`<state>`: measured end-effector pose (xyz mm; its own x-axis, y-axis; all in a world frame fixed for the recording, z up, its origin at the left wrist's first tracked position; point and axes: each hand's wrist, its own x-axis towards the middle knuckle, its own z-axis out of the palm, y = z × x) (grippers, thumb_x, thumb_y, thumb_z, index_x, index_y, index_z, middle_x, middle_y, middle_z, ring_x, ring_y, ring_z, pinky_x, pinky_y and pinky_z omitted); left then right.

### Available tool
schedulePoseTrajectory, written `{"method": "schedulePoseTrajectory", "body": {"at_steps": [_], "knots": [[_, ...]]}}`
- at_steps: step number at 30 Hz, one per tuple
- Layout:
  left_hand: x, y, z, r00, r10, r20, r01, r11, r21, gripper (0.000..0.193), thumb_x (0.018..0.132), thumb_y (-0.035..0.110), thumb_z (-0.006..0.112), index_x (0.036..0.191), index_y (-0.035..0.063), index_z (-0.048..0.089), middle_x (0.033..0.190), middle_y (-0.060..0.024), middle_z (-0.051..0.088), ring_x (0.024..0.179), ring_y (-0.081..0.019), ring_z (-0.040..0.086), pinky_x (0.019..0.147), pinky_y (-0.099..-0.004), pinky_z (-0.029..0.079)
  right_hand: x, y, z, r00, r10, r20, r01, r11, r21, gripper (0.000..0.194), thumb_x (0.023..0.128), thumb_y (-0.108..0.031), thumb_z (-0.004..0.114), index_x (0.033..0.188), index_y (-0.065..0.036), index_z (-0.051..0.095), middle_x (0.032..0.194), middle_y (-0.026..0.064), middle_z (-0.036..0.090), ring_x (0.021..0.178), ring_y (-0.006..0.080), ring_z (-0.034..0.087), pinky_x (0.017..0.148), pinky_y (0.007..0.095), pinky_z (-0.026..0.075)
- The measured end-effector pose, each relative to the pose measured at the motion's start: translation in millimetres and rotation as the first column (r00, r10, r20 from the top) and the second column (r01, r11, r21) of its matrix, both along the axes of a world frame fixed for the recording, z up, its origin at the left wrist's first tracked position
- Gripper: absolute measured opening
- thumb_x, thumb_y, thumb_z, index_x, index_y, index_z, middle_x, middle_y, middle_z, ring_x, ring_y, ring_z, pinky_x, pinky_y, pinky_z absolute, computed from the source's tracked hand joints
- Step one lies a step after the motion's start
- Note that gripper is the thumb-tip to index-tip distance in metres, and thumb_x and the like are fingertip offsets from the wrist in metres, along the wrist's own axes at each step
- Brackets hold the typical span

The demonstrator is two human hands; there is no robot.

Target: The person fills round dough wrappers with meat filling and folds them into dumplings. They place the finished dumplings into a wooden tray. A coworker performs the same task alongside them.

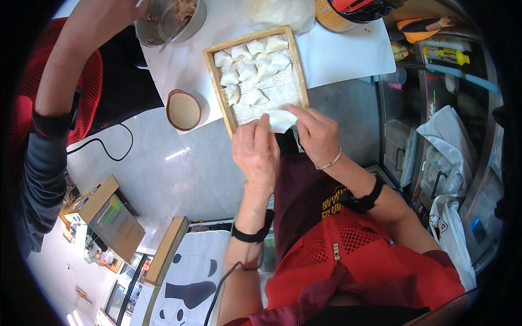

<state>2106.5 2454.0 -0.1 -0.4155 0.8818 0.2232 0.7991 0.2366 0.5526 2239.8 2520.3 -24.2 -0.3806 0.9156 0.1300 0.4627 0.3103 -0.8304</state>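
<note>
Between my two hands, over the near edge of a wooden tray [303, 81], is a white dough wrapper [281, 121]. My left hand [256, 148] pinches its left end with thumb and fingers; my right hand [316, 132] pinches its right end. Whether filling lies inside cannot be told. Several folded dumplings [248, 73] rest in rows on the tray's floured bottom, mostly toward its far side. A brown-rimmed bowl [183, 110] with pale contents stands left of the tray. Farther back, a metal bowl [197, 20] holds minced filling [184, 9] and a utensil.
At the left, a co-worker's arm [67, 69] reaches over the white table [342, 57] near the metal bowl. A plastic bag [281, 14] and a yellow tin [333, 18] stand behind the tray. Shelving with plastic containers [397, 144] is at my right.
</note>
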Motion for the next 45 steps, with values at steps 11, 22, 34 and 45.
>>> {"method": "schedulePoseTrajectory", "body": {"at_steps": [11,22,34,45], "knots": [[33.3,2.5,-47.1,-0.233,0.286,0.93,-0.53,0.764,-0.368,0.019,0.099,0.002,0.065,0.117,-0.0009,0.06,0.11,-0.0079,0.07,0.093,-0.014,0.067,0.076,-0.027,0.056,-37.1,-23.1,-26.9,0.903,-0.354,-0.243,0.029,0.615,-0.788,0.035,0.097,-0.004,0.057,0.131,0.003,0.066,0.1,0.0124,0.077,0.089,0.0102,0.069,0.078,0.0267,0.054],[13.0,-7.8,-49.5,0.22,0.372,0.902,-0.262,0.913,-0.313,0.007,0.101,0.006,0.064,0.096,0.0025,0.067,0.074,0.0027,0.06,0.066,-0.0039,0.051,0.056,-0.021,0.04,-33.2,-23.7,-34.9,0.901,-0.314,-0.299,0.026,0.727,-0.686,0.048,0.094,0.005,0.061,0.14,-0.007,0.062,0.094,0.0021,0.069,0.07,0.0028,0.057,0.061,0.0215,0.049],[-34.3,10.5,-33.5,0.898,0.159,0.411,0.014,0.922,-0.386,0.04,0.091,0.01,0.072,0.129,0.0053,0.064,0.108,-0.0142,0.069,0.08,-0.0275,0.067,0.069,-0.0391,0.055,-43.8,-9.3,-51.6,0.905,-0.35,-0.243,0.173,0.824,-0.54,0.049,0.092,0.014,0.055,0.14,0.001,0.06,0.133,0.0117,0.067,0.119,0.0148,0.063,0.103,0.0284,0.05],[-54.8,35.1,-67.7,0.988,-0.109,-0.108,0.084,0.973,-0.216,0.036,0.086,0.0,0.064,0.121,0.007,0.063,0.122,-0.0119,0.064,0.102,-0.0332,0.068,0.075,-0.0417,0.06,-72.4,-4.1,-80.4,0.921,-0.34,-0.193,0.255,0.897,-0.362,0.031,0.092,0.01,0.06,0.12,0.0,0.069,0.114,0.0101,0.071,0.097,0.0178,0.068,0.085,0.0289,0.055]]}}
